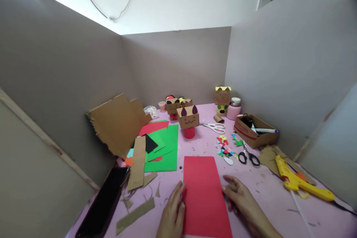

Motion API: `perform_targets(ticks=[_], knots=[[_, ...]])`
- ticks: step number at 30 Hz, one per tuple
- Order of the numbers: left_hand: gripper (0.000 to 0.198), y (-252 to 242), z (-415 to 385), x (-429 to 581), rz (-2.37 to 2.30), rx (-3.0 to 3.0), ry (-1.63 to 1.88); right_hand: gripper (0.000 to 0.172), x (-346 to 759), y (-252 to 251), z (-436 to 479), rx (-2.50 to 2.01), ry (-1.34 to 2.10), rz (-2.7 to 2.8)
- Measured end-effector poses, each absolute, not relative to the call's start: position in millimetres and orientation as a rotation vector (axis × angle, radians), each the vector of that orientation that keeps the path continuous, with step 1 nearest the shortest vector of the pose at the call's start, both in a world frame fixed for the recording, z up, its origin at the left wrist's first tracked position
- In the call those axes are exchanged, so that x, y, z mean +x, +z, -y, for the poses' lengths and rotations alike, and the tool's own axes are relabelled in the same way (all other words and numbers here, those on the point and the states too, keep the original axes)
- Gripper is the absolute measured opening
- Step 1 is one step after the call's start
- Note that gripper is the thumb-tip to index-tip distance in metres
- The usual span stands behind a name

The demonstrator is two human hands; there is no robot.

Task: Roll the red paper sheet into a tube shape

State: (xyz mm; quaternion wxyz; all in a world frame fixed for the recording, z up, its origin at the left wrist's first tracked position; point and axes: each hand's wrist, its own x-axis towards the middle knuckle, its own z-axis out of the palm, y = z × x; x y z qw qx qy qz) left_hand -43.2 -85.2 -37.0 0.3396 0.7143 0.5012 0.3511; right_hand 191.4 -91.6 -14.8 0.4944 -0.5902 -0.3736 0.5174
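A red paper sheet (205, 195) lies flat on the pink table (259, 197) in front of me. At its left edge rests my left hand (173, 212), the fingers close together and the fingertips touching the paper; whether they pinch it is hard to tell. My right hand (239, 198) is at the right edge with fingers bent and partly spread, nothing visible between them. Beyond the paper stands a cardboard cat head (189, 119) on a red tube (189, 133). Small coloured paper cutouts (223, 141) are scattered to the right of it.
Green sheets (173, 145) and cardboard (114, 122) are at left, above a black phone (104, 202). At right are black-handled scissors (248, 158), a cardboard box (255, 134) and a yellow glue gun (301, 182). White-handled scissors (216, 127) lie farther back.
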Motion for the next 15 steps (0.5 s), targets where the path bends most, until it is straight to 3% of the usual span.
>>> perform_targets(ticks=[7, 12, 15], knots=[[0.072, -24.8, 78.0, -31.5, -1.004, 0.903, 1.17, 0.064, 193.6, -2.0, 72.9, -1.211, 1.374, 0.841], [0.052, 10.9, 54.4, -15.0, -0.825, 0.963, 0.915, 0.061, 200.8, 23.0, 50.4, -1.128, 1.303, 0.802], [0.051, 30.8, 42.1, -7.6, -0.923, 0.976, 0.878, 0.054, 206.5, 25.5, 36.7, -1.105, 1.195, 0.796]])
